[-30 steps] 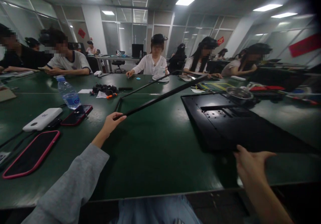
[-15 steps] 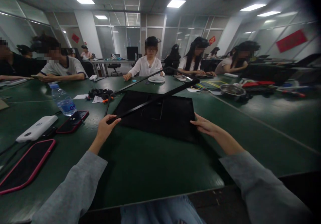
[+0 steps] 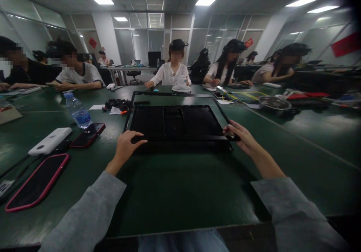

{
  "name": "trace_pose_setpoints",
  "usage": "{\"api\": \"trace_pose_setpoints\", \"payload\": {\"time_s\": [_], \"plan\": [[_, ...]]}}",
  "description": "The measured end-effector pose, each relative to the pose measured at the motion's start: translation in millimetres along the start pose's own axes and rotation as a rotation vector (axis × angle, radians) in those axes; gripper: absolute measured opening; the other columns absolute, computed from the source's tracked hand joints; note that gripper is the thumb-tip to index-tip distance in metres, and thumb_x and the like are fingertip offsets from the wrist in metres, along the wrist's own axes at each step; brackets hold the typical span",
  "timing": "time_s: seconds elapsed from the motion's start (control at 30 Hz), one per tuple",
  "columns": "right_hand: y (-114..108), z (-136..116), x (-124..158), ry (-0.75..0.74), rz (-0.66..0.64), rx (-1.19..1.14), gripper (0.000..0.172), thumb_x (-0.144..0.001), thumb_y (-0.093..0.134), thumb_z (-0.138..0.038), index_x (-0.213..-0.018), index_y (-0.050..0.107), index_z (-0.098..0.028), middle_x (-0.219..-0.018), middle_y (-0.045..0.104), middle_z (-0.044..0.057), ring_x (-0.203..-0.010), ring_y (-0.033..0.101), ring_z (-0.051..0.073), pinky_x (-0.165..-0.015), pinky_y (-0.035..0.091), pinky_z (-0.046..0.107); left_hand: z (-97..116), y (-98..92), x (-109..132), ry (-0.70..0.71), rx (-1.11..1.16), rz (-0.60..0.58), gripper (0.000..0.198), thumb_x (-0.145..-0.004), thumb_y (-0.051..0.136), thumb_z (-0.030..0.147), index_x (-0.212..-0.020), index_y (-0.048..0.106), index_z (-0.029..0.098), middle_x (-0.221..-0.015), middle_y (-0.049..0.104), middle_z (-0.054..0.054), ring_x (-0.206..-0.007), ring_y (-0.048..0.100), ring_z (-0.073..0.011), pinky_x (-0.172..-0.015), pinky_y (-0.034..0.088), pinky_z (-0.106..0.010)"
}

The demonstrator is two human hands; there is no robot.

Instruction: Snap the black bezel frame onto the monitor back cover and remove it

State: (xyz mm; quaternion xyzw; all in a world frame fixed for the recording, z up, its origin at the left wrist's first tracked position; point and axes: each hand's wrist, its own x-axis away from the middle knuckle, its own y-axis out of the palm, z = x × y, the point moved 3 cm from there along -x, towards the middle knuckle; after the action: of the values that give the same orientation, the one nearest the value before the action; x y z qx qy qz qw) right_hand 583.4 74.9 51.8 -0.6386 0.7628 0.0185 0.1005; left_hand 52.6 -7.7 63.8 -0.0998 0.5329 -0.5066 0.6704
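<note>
A thin black rectangular frame [image 3: 188,138], like a monitor bezel, is held almost level in front of me. My left hand [image 3: 126,145] grips its near left corner, with thumb and index finger around the edge. At the near right corner, my right hand [image 3: 240,134] pinches the same frame. Directly beneath lies a black panel [image 3: 201,121], resembling a monitor's back cover, seen through the frame's opening. Whether frame and panel touch, I cannot tell.
Left on the green table [image 3: 180,192] are a water bottle [image 3: 79,113], two phones, including a pink-edged one [image 3: 39,184], and a white power bank [image 3: 50,141]. Dark cables [image 3: 117,104], a white fan [image 3: 181,88] and a metal bowl [image 3: 274,103] stand farther off. Several people sit around.
The frame has come down from a tilted, slanting position to nearly level over the panel. My right hand has gone from the panel's edge to the frame's corner. The panel now sits straighter.
</note>
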Motion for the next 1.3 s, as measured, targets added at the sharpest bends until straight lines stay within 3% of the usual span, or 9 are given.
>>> {"api": "trace_pose_setpoints", "payload": {"time_s": [0.1, 0.23, 0.33, 0.57, 0.67, 0.83, 0.97, 1.1, 1.3], "plan": [[0, 7, 2, -0.135, 0.152, 0.261, 0.064, -0.077, 0.073, -0.050, -0.134, 0.058, -0.025, -0.097, 0.074, 0.006, -0.087, 0.073, 0.027, -0.092, 0.060, 0.049, 10, 0.1, 0, 0.023, -0.050, -0.101, 0.031, -0.086, 0.074, 0.053, -0.104, 0.073, 0.028, -0.107, 0.077, -0.004, -0.101, 0.067, -0.0260, -0.104, 0.041, -0.050], [10, 14, 6, -0.325, 0.220, 0.549, 0.055, -0.089, 0.057, -0.044, -0.139, 0.058, -0.021, -0.128, 0.070, 0.013, -0.121, 0.065, 0.032, -0.112, 0.045, 0.054, 10, -1.6, 1, 0.012, -0.124, -0.276, 0.028, -0.081, 0.078, 0.054, -0.094, 0.073, 0.029, -0.106, 0.077, -0.004, -0.110, 0.066, -0.0304, -0.117, 0.020, -0.061], [16, 18, 11, -0.307, 0.210, 0.633, 0.055, -0.091, 0.053, -0.042, -0.141, 0.058, -0.022, -0.136, 0.067, 0.014, -0.125, 0.063, 0.034, -0.112, 0.045, 0.054, 4, -1.8, 3, -0.033, -0.128, -0.362, 0.030, -0.077, 0.082, 0.054, -0.089, 0.073, 0.028, -0.106, 0.077, -0.005, -0.112, 0.065, -0.0321, -0.118, 0.019, -0.060], [16, 35, 9, -0.230, 0.189, 0.634, 0.050, -0.087, 0.056, -0.035, -0.135, 0.061, -0.021, -0.127, 0.070, 0.014, -0.117, 0.067, 0.032, -0.109, 0.048, 0.052, -3, 2.9, 5, -0.081, -0.081, -0.453, 0.033, -0.077, 0.079, 0.058, -0.092, 0.074, 0.029, -0.111, 0.075, -0.005, -0.115, 0.062, -0.0316, -0.116, 0.020, -0.059], [11, 45, 1, -0.218, 0.175, 0.628, 0.049, -0.080, 0.058, -0.027, -0.129, 0.062, -0.020, -0.123, 0.071, 0.014, -0.116, 0.067, 0.031, -0.109, 0.049, 0.051, -4, 3.3, 2, -0.102, -0.088, -0.384, 0.034, -0.085, 0.071, 0.058, -0.105, 0.075, 0.032, -0.126, 0.071, -0.007, -0.126, 0.056, -0.0333, -0.114, 0.026, -0.058], [8, 54, -8, -0.196, 0.163, 0.644, 0.051, -0.075, 0.059, -0.022, -0.126, 0.061, -0.017, -0.120, 0.071, 0.016, -0.115, 0.067, 0.031, -0.107, 0.050, 0.051, -26, -0.6, 2, -0.318, -0.247, -0.025, 0.060, -0.094, 0.059, 0.056, -0.142, 0.058, 0.020, -0.144, 0.058, -0.019, -0.133, 0.052, -0.0368, -0.107, 0.041, -0.053], [13, 53, -8, -0.247, 0.145, 0.631, 0.049, -0.082, 0.059, -0.032, -0.130, 0.062, -0.019, -0.128, 0.069, 0.014, -0.121, 0.065, 0.031, -0.110, 0.047, 0.054, -46, 7.0, 6, -0.450, -0.183, -0.072, 0.060, -0.096, 0.055, 0.053, -0.142, 0.057, 0.014, -0.133, 0.065, -0.020, -0.114, 0.066, -0.0327, -0.099, 0.050, -0.045], [14, 50, -7, -0.278, 0.158, 0.661, 0.051, -0.086, 0.055, -0.033, -0.134, 0.062, -0.018, -0.132, 0.069, 0.015, -0.124, 0.063, 0.033, -0.111, 0.046, 0.055, -51, 10.8, 6, -0.411, -0.113, -0.119, 0.048, -0.100, 0.047, 0.046, -0.136, 0.063, 0.017, -0.120, 0.074, -0.015, -0.108, 0.070, -0.0310, -0.096, 0.052, -0.042], [9, 52, -8, -0.259, 0.167, 0.695, 0.052, -0.086, 0.058, -0.036, -0.136, 0.065, -0.022, -0.126, 0.073, 0.011, -0.115, 0.068, 0.032, -0.106, 0.050, 0.055, -50, 9.6, 8, -0.422, -0.182, -0.113, 0.047, -0.099, 0.047, 0.043, -0.134, 0.064, 0.015, -0.122, 0.074, -0.017, -0.111, 0.070, -0.0316, -0.098, 0.051, -0.043]]}}
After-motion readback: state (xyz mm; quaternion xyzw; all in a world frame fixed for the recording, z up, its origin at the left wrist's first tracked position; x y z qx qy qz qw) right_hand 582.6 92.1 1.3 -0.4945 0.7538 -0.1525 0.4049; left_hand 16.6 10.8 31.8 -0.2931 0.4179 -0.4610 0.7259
